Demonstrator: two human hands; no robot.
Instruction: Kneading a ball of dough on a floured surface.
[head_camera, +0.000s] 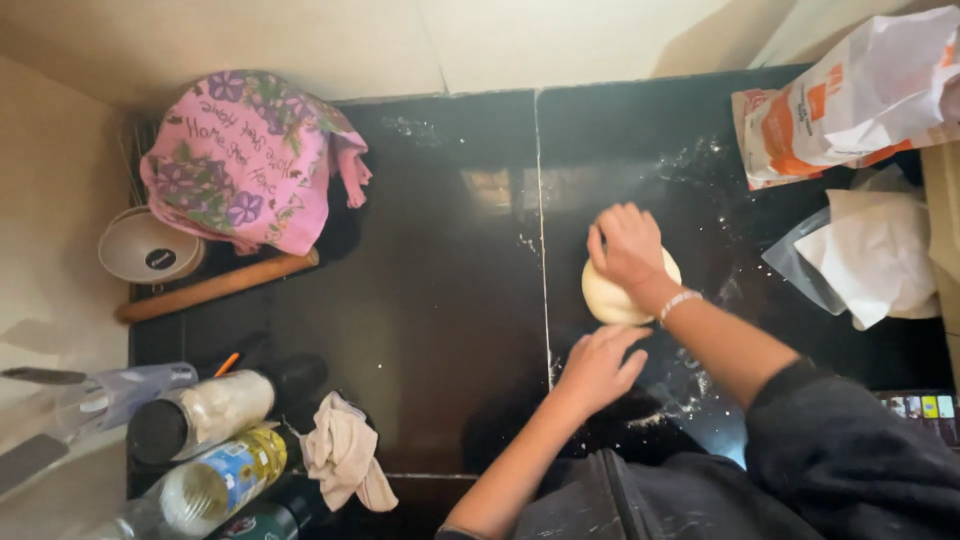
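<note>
Dough ball (612, 297) on black counter (440, 300) under flat open R hand (627, 246), L hand (597, 366) open, empty, just beside.

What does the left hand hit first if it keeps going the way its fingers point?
Likely the dough ball: the left hand lies flat on the black counter just short of it, fingers aimed up-right toward it. The right hand presses on top.

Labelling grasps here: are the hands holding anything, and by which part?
Nothing is gripped. The right hand presses palm-down on top of the dough ball; the left hand lies open on the black counter beside it.
</note>
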